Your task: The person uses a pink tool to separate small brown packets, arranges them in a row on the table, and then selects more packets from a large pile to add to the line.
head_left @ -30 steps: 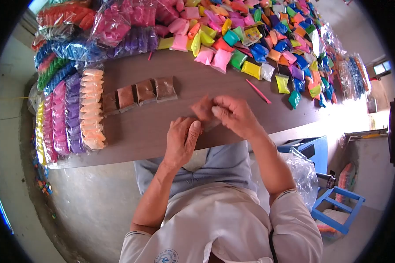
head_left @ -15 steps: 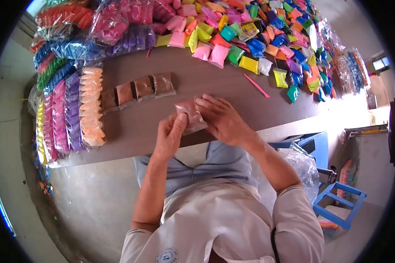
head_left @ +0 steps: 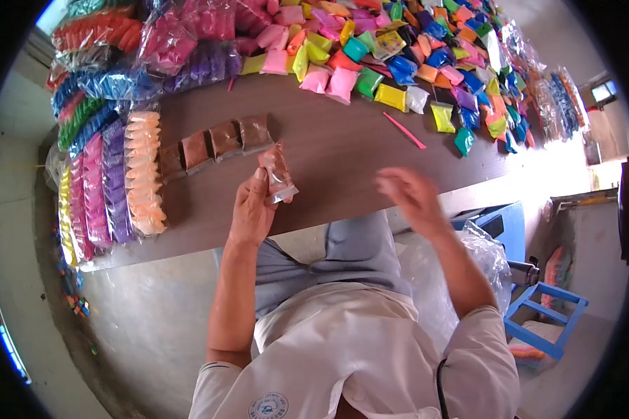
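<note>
My left hand [head_left: 250, 209] pinches a small clear packet of brown clay-like material [head_left: 278, 174] between thumb and fingers, tilted just above the table. My right hand [head_left: 414, 202] is off to the right, past the table's front edge, smeared by motion; its fingers look stretched out with nothing in them. Beyond my left hand, several brown packets [head_left: 225, 140] lie side by side in a slightly curved row. The row's left end meets a stacked column of peach packets [head_left: 144, 174].
Columns of purple packets [head_left: 118, 181] and pink packets [head_left: 96, 188] stand at the left. Bagged bundles [head_left: 189, 63] fill the back left. A large heap of coloured packets [head_left: 398, 49] covers the back right. A pink strip [head_left: 404, 130] lies on the brown table [head_left: 328, 153]. A blue stool [head_left: 545, 314] stands lower right.
My right hand has let go of the brown packet and moved right, away from it. My left hand has shifted slightly left with the packet, now turned more upright.
</note>
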A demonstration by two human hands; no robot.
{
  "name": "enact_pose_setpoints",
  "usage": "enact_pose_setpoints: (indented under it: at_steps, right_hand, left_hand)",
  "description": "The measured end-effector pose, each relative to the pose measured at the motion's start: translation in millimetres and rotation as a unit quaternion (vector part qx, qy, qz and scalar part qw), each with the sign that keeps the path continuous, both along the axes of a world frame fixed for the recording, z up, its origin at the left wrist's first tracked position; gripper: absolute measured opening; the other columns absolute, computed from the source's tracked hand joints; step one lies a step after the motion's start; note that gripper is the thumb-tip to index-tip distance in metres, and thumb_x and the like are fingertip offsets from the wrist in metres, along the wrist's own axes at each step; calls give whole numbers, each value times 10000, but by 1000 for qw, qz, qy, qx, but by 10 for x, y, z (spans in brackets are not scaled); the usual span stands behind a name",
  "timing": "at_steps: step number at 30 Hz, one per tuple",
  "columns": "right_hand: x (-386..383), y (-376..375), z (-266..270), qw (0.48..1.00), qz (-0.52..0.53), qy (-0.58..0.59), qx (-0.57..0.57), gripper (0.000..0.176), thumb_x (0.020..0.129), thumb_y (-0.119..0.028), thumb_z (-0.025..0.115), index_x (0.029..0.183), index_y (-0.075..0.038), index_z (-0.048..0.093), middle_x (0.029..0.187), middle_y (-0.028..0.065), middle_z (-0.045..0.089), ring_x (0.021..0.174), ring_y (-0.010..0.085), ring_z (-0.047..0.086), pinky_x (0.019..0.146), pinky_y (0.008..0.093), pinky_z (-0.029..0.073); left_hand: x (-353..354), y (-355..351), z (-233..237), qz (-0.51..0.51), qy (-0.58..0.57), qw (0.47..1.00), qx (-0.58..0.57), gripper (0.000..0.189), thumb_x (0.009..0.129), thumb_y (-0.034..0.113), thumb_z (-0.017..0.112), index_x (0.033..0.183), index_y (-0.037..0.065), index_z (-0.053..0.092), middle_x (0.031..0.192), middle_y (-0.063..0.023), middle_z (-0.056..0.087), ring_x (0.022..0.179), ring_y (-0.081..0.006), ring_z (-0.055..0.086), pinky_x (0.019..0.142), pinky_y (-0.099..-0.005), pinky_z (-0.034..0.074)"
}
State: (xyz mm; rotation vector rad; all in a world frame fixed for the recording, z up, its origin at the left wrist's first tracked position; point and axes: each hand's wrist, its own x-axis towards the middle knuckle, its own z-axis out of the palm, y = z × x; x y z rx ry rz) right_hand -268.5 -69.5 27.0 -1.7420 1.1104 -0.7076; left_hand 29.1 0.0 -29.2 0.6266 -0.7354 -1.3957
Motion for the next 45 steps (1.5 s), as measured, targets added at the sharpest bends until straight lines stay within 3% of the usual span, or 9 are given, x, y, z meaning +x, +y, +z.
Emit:
enact_pose_setpoints:
  at_steps: [6, 10, 16, 22, 24, 29, 31, 34, 45]
  right_hand:
    - [1186, -146, -79, 967, 126, -144, 168, 327, 983, -290, 642, 1092, 17, 684, 900, 52, 695, 798, 96, 636, 726, 279, 530]
    - [1453, -105, -6, 972, 138, -160, 102, 306, 971, -281, 653, 1048, 13, 695, 841, 10, 655, 758, 72, 581, 673, 274, 502]
    - [1370, -697, -51, 990, 63, -113, 59, 239, 930, -180, 675, 1059, 20, 651, 869, 15, 649, 774, 68, 587, 660, 270, 502]
    - [1694, -1211, -457, 994, 56, -25, -95, 333, 887, -224, 707, 1109, 6, 616, 949, 159, 702, 866, 260, 705, 760, 368, 534]
    - [1695, -1131, -335, 989, 85, 38, -113, 320, 892, -141, 695, 1129, 38, 575, 912, 83, 669, 807, 154, 658, 733, 295, 521]
    - [1660, -1025, -125, 984, 28, 137, -112, 388, 860, -163, 721, 1203, -19, 609, 972, 116, 676, 863, 223, 677, 784, 337, 530]
    - [1650, -969, -145, 938, 17, 97, -331, 427, 847, -202, 746, 1230, -55, 627, 1081, 116, 652, 957, 278, 650, 848, 376, 519]
    - [1686, -905, -131, 922, 71, 82, -373, 427, 845, -235, 747, 1224, -72, 639, 1132, 105, 616, 1025, 305, 617, 890, 399, 506]
    - [1718, -927, -318, 915, 115, 89, -376, 302, 854, -214, 719, 1139, -115, 700, 1080, 44, 603, 989, 252, 622, 843, 386, 532]
  left_hand:
    - [-85, 40, 141, 54, -56, 994, 72, 434, 1055, 401, 474, 1086, 6, 650, 934, -69, 664, 832, -172, 622, 772, -337, 516]
    - [-27, 56, -16, 37, -85, 994, 54, 448, 1061, 389, 468, 1172, -11, 637, 1040, -66, 674, 877, -155, 630, 844, -305, 500]
    - [-206, 86, 139, 50, -161, 985, 28, 285, 1023, 281, 603, 847, 57, 616, 758, 15, 583, 738, -91, 521, 693, -256, 416]
    - [-360, 146, 309, 102, -508, 855, -36, 286, 973, 238, 662, 852, -21, 652, 762, -79, 630, 733, -194, 577, 627, -336, 453]
    - [-362, 153, 389, 84, -496, 864, -2, 268, 949, 226, 682, 856, -25, 662, 771, -124, 632, 736, -255, 584, 655, -361, 467]
    - [-341, 146, 316, 87, -468, 879, -5, 267, 950, 228, 684, 857, -21, 665, 766, -121, 632, 731, -260, 585, 663, -369, 474]
    - [-339, 142, 311, 89, -469, 878, -13, 265, 948, 227, 685, 857, -21, 665, 763, -119, 630, 730, -260, 585, 664, -370, 474]
    - [-335, 139, 322, 90, -477, 874, -18, 257, 943, 222, 690, 853, -17, 667, 759, -117, 627, 728, -258, 587, 660, -369, 474]
    - [-354, 109, 374, 84, -477, 874, -24, 214, 928, 183, 697, 840, -10, 667, 748, -118, 615, 691, -252, 579, 609, -362, 457]
